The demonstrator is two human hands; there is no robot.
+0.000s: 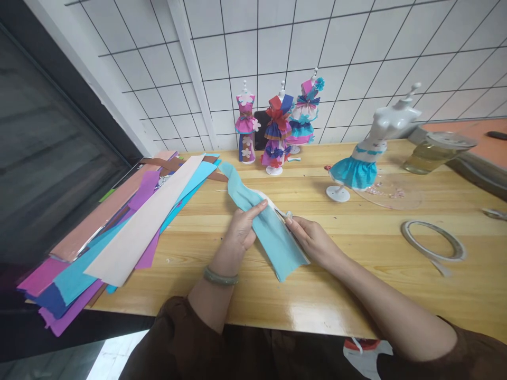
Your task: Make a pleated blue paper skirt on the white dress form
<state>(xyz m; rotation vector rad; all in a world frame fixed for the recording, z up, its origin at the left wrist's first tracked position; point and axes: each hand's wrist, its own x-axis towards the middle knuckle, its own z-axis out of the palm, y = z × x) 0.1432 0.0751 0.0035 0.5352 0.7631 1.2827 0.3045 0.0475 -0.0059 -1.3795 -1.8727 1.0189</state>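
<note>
My left hand (242,227) grips a long strip of light blue crepe paper (273,240), thumb on top and fingers beneath. The strip's far end curls up off the table, and its near end hangs toward me. At the strip's right edge, my right hand (311,237) is closed around a small pair of scissors (288,215). Most of the scissors is hidden by the fingers, with part of a blade showing at the paper. A narrow white strip (269,200) runs along that same edge. To the right stands a white mini mannequin (392,124) in a blue ruffled skirt (354,171).
Stacked crepe paper sheets (146,227) cover the table's left side. Dressed mini mannequins (274,132) stand at the back, a dark phone (260,129) behind them. On the right are a tape roll (433,240), a clear disc with beads (390,192) and a cup of yellowish liquid (438,153).
</note>
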